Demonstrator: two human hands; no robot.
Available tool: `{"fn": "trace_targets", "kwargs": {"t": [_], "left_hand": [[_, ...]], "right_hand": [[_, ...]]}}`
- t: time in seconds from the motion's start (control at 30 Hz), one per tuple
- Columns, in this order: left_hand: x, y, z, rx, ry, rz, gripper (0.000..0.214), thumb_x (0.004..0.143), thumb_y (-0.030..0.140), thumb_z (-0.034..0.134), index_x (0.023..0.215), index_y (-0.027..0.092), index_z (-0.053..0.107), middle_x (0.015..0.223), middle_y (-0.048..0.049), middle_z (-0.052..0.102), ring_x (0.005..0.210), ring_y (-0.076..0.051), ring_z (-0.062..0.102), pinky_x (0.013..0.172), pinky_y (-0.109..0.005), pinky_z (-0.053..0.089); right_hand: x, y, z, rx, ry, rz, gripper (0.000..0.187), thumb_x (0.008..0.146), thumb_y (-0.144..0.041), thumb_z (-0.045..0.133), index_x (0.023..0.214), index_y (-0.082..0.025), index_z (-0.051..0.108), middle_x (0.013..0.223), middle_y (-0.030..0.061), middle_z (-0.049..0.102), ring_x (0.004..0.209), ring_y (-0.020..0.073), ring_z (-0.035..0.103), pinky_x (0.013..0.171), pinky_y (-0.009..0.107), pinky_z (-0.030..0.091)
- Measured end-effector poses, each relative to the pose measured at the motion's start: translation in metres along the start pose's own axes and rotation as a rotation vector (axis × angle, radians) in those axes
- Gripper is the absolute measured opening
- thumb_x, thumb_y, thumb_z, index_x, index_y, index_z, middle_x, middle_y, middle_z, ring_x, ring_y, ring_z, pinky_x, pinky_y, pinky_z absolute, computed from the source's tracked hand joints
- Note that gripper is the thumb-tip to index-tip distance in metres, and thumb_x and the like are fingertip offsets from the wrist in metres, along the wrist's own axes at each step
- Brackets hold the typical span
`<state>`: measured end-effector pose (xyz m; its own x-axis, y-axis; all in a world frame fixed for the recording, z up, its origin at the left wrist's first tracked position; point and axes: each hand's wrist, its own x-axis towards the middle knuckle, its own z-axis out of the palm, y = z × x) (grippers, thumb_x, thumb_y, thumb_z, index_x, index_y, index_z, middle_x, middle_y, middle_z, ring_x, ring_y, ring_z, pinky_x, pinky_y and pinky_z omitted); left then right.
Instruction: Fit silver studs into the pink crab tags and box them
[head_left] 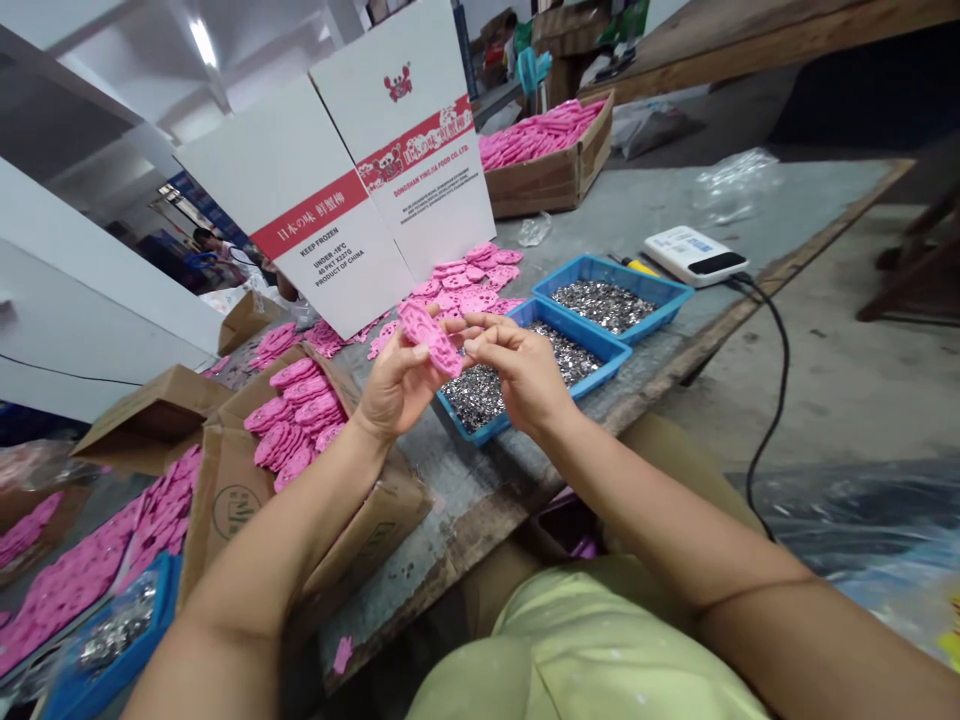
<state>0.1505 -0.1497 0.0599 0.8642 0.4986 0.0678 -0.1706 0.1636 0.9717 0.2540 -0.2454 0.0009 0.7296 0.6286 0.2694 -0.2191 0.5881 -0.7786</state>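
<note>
A pink, rounded oblong piece [431, 338] with an uneven surface sits grasped in the left hand [397, 388], above the desk [457, 520] near a blue tray [609, 362] of shiny metal bits [472, 395]. The right hand [525, 368] curls its fingertips by the piece's edge; whether they grip anything, I cannot tell. A brown cardboard box [232, 480] flanks the left forearm; a smooth white carton [405, 130] blocks the view behind.

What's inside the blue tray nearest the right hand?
The blue tray holds a heap of small, shiny, metallic-looking pieces. The right hand hides some of them, and the heap covers the tray's floor.
</note>
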Motion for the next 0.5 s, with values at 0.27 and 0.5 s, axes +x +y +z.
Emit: {"fn": "trace_targets", "kwargs": {"t": [0.27, 0.5], "left_hand": [[-0.0015, 0.0013, -0.0017, -0.033, -0.035, 0.023, 0.055, 0.061, 0.010, 0.086, 0.109, 0.029, 0.067, 0.141, -0.0021, 0.069, 0.141, -0.026, 0.058, 0.107, -0.039, 0.055], [-0.0021, -0.0015, -0.0010, -0.016, -0.085, 0.031, 0.059, 0.060, 0.012, 0.093, 0.109, 0.030, 0.066, 0.151, -0.0026, 0.062, 0.143, -0.028, 0.055, 0.109, -0.041, 0.054]], "right_hand": [[0.0021, 0.0002, -0.0020, -0.033, 0.032, -0.014, 0.018, 0.069, -0.027, 0.081, 0.057, -0.026, 0.068, 0.110, 0.0050, 0.075, 0.132, 0.0311, 0.057, 0.121, 0.055, 0.036], [0.0024, -0.0006, -0.0002, -0.061, 0.037, 0.016, 0.016, 0.069, -0.028, 0.081, 0.059, -0.024, 0.068, 0.115, 0.0063, 0.073, 0.130, 0.0305, 0.058, 0.117, 0.053, 0.040]]}}
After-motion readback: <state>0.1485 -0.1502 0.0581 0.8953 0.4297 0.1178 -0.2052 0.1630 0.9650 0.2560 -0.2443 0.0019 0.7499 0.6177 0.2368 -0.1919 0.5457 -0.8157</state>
